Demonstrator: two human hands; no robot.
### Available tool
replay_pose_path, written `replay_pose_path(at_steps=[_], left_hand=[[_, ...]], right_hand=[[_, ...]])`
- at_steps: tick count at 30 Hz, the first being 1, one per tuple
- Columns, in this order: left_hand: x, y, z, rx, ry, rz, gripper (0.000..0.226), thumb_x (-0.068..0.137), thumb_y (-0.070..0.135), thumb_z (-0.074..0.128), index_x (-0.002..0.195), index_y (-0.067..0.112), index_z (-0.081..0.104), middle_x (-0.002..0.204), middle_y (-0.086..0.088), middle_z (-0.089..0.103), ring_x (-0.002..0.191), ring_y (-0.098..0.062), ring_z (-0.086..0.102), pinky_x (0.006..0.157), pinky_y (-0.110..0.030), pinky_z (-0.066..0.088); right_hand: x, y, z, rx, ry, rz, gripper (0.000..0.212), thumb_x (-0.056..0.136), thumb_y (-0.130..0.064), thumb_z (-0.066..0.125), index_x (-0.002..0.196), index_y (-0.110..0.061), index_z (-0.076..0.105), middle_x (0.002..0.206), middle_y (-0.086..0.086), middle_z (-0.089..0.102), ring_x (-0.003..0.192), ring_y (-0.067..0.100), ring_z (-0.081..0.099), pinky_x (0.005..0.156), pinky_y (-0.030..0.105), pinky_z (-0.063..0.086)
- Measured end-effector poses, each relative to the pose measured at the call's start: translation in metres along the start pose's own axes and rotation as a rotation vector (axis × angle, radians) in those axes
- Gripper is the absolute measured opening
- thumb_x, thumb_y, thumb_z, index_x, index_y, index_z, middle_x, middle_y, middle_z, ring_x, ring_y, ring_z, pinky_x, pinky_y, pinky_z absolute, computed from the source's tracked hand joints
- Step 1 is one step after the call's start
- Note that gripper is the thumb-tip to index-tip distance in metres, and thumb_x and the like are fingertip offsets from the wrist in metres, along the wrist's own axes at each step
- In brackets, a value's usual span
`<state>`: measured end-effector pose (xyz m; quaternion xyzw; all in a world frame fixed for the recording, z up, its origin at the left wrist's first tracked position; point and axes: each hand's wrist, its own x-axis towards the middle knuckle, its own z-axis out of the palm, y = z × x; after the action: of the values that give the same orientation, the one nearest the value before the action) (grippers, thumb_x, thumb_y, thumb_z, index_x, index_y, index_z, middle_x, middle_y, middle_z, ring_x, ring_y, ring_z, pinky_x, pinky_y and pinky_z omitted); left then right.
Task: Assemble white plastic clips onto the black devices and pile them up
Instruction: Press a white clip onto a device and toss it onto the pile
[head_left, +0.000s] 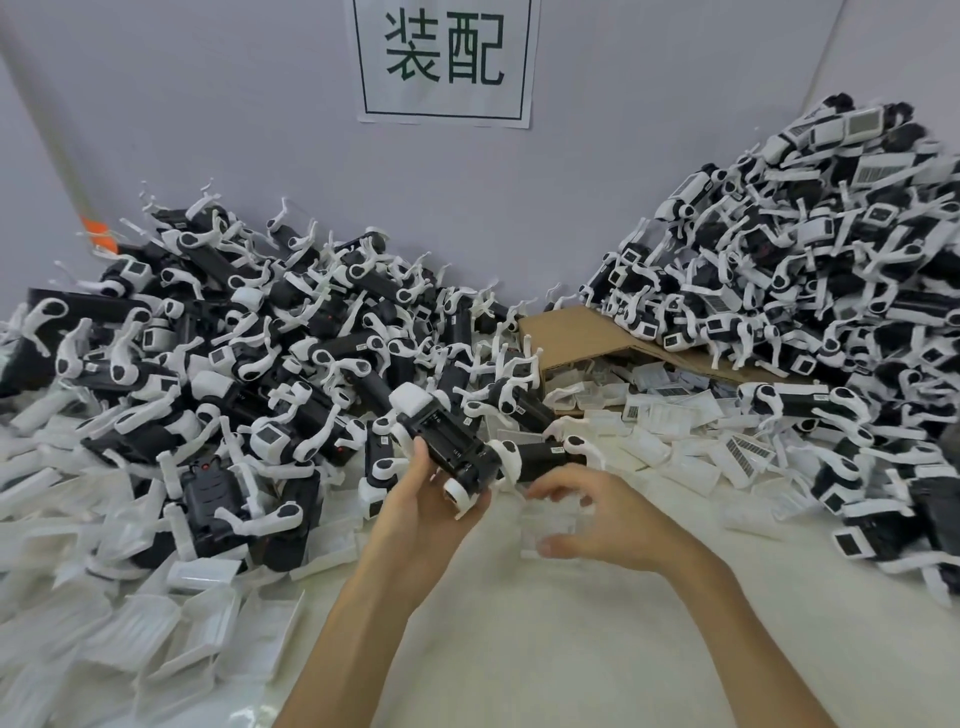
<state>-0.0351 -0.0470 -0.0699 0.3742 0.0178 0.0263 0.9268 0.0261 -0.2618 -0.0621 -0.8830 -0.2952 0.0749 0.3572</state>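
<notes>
Table (519, 649) below one wall sign (444, 57). Straight beneath the sign, one black device (452, 441) is gripped by the left hand (431, 499) and one blurred white clip (550, 525) is pinched by the right hand (597, 514). Two uncountable heaps are piled, left heap (249, 353) and right heap (805, 260).

The left hand (432, 501) grips a black device (453, 446); right hand (602, 514) pinches a white clip (551, 526).
</notes>
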Motion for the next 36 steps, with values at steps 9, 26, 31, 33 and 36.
replay_pose_path(at_steps=[9, 26, 31, 33, 36], left_hand=[[0.004, -0.003, -0.001, 0.047, -0.002, -0.031, 0.051, 0.097, 0.043, 0.050, 0.135, 0.010, 0.061, 0.130, -0.018, 0.067, 0.116, -0.034, 0.068, 0.086, -0.037, 0.061], [-0.005, -0.013, 0.016, 0.532, -0.009, 0.222, 0.020, 0.094, 0.021, 0.067, 0.113, 0.022, 0.071, 0.104, -0.001, 0.078, 0.083, -0.028, 0.076, 0.064, -0.030, 0.060], [-0.005, -0.016, 0.019, 0.618, -0.058, 0.230, 0.022, 0.094, 0.010, 0.068, 0.115, 0.015, 0.069, 0.104, 0.001, 0.078, 0.070, -0.033, 0.075, 0.061, -0.033, 0.061], [-0.006, -0.018, 0.020, 0.648, -0.084, 0.217, 0.023, 0.093, 0.011, 0.070, 0.116, 0.016, 0.069, 0.108, 0.003, 0.077, 0.066, -0.033, 0.075, 0.060, -0.033, 0.061], [-0.007, -0.019, 0.019, 0.636, -0.094, 0.201, 0.024, 0.093, 0.012, 0.071, 0.116, 0.019, 0.070, 0.112, 0.004, 0.076, 0.067, -0.034, 0.075, 0.061, -0.034, 0.061]], right_hand=[[0.003, -0.005, 0.001, 0.106, 0.267, 0.030, 0.040, 0.081, -0.034, 0.082, 0.106, -0.055, 0.059, 0.106, -0.018, 0.064, 0.084, 0.002, 0.063, 0.068, 0.009, 0.046], [0.005, -0.025, 0.016, 0.671, 0.406, -0.170, 0.065, 0.083, -0.015, 0.080, 0.140, -0.024, 0.051, 0.112, -0.003, 0.070, 0.103, 0.014, 0.069, 0.084, 0.029, 0.056], [0.006, -0.026, 0.018, 0.684, 0.512, -0.206, 0.037, 0.078, -0.018, 0.081, 0.109, -0.016, 0.060, 0.100, 0.000, 0.074, 0.090, 0.019, 0.071, 0.076, 0.031, 0.056], [0.007, -0.025, 0.018, 0.644, 0.517, -0.216, 0.032, 0.078, -0.021, 0.080, 0.104, -0.015, 0.061, 0.098, -0.001, 0.073, 0.089, 0.019, 0.071, 0.075, 0.030, 0.056], [0.008, -0.025, 0.019, 0.621, 0.512, -0.214, 0.031, 0.078, -0.027, 0.077, 0.103, -0.017, 0.061, 0.098, -0.002, 0.073, 0.087, 0.018, 0.071, 0.073, 0.029, 0.057]])
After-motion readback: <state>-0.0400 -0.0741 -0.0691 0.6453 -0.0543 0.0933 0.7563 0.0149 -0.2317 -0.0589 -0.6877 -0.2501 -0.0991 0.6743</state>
